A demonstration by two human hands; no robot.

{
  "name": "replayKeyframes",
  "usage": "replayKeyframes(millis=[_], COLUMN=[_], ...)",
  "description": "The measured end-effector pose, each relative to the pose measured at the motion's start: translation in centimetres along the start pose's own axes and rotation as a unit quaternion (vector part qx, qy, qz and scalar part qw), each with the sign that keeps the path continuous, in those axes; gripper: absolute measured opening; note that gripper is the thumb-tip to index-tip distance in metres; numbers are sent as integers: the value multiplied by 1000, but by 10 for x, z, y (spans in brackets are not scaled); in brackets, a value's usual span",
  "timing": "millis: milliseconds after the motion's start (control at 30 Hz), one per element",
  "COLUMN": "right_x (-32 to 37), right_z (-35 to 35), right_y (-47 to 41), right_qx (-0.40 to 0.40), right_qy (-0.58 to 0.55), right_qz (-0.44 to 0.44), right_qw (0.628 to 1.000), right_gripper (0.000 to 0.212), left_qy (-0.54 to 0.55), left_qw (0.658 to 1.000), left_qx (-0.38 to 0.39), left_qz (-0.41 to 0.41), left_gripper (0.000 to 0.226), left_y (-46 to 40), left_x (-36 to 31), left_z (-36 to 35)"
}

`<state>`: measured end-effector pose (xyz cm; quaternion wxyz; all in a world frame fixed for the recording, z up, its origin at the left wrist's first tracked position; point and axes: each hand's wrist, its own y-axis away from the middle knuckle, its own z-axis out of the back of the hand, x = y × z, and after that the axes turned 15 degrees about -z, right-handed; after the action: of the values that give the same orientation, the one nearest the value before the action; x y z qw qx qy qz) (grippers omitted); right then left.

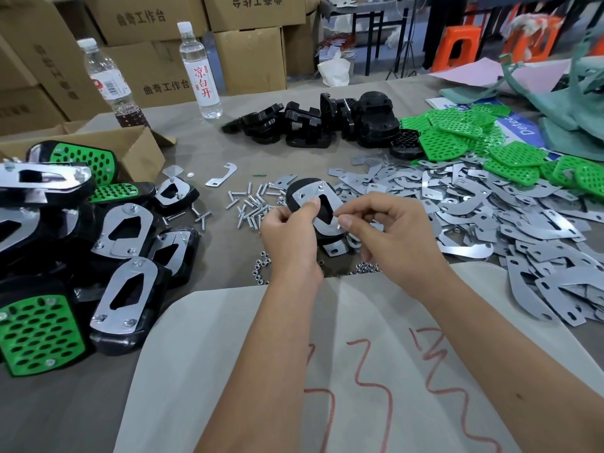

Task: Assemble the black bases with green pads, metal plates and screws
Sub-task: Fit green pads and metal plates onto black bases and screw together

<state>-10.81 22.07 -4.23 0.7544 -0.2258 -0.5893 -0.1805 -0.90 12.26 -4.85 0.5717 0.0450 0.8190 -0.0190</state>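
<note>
My left hand [289,235] grips a black base [295,192] above the table's middle, thumb pressing a metal plate [310,195] against its face. A screw end [321,183] sticks up through the plate's far end. My right hand [389,228] pinches something small at the plate's near right edge; what it holds is hidden by thumb and forefinger. Loose screws [248,204] lie just left of the base. Small nuts [261,268] are scattered under my wrists. Bare black bases [313,125] are heaped at the back, green pads [464,132] to their right.
Finished assemblies [124,282] pile up on the left beside an open cardboard box [137,148]. Loose metal plates [490,217] cover the right side. Two bottles [199,70] stand at the back left before stacked cartons. A marked cloth [294,371] lies at the near edge.
</note>
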Motion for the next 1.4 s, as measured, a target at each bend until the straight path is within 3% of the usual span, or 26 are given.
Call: replayKeyframes(millis=[433, 600, 867, 1400], right_x=[-5, -5, -4, 1], right_z=[6, 7, 8, 12], right_y=[-4, -3, -4, -2], right_qx=[11, 22, 0, 40], right_qy=[54, 46, 70, 42], right_qz=[34, 40, 53, 11], right_qw=[998, 998, 996, 998], right_gripper=[10, 13, 6, 13], left_qy=[18, 15, -16, -12], left_qw=[1000, 1000, 999, 999], left_qx=[3, 4, 23, 28], left_qz=[13, 5, -18, -13], left_gripper=[26, 37, 30, 32], left_y=[3, 5, 7, 9], left_x=[-3, -5, -5, -9], left_z=[0, -1, -3, -1])
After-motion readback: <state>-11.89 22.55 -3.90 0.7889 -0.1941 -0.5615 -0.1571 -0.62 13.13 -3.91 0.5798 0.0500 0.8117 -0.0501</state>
